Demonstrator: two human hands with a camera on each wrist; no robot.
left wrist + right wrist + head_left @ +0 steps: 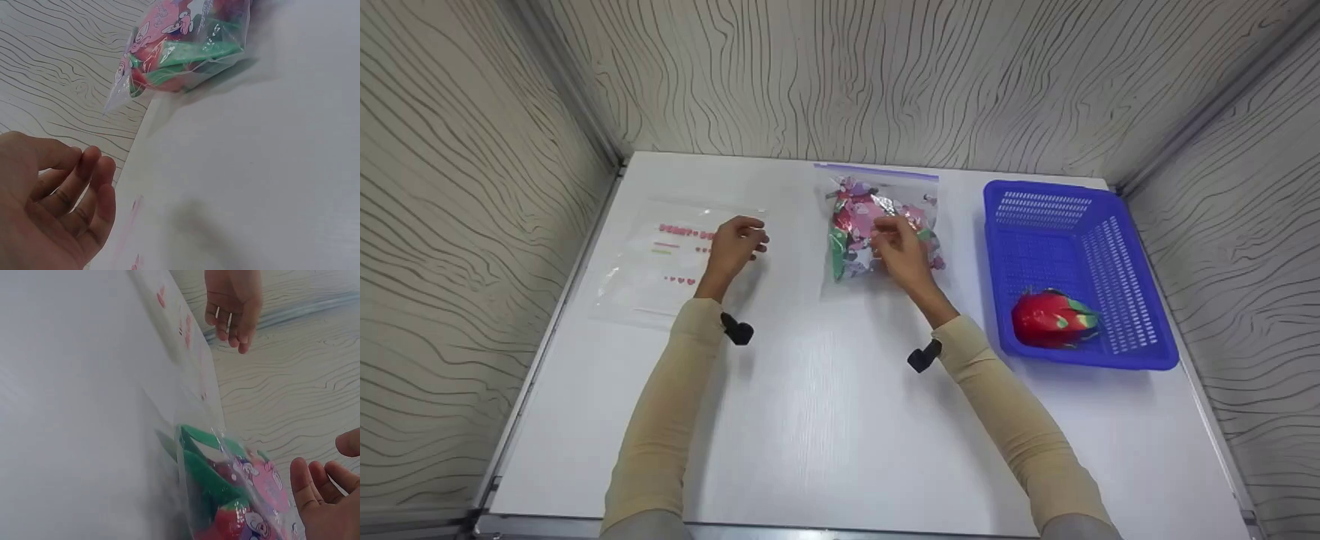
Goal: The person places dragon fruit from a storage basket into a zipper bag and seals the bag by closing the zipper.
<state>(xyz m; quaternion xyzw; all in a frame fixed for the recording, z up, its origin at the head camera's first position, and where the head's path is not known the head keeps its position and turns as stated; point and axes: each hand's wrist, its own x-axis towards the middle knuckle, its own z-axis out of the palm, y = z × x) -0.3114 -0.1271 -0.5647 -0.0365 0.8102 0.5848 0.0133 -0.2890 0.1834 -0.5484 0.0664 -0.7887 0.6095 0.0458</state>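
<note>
A filled clear zip bag (851, 225) with a purple zip edge and pink cartoon prints lies at the back middle of the table; red and green things show inside. Over it hovers my right hand (906, 255), fingers loosely bent and nothing in them. The right wrist view has that hand (326, 500) just beside the bag (214, 481), thumb and fingers apart. Off to the left, my left hand (733, 246) is above the right edge of a flat clear bag (641, 270) with pink lettering and hearts. In the left wrist view its bent fingers hold nothing.
A blue plastic basket (1035, 259) stands on the right of the table, with a red and green dragon fruit (1044, 319) in its near left corner. Wood-patterned panels (810, 82) enclose the white table (810, 420) at the back and both sides.
</note>
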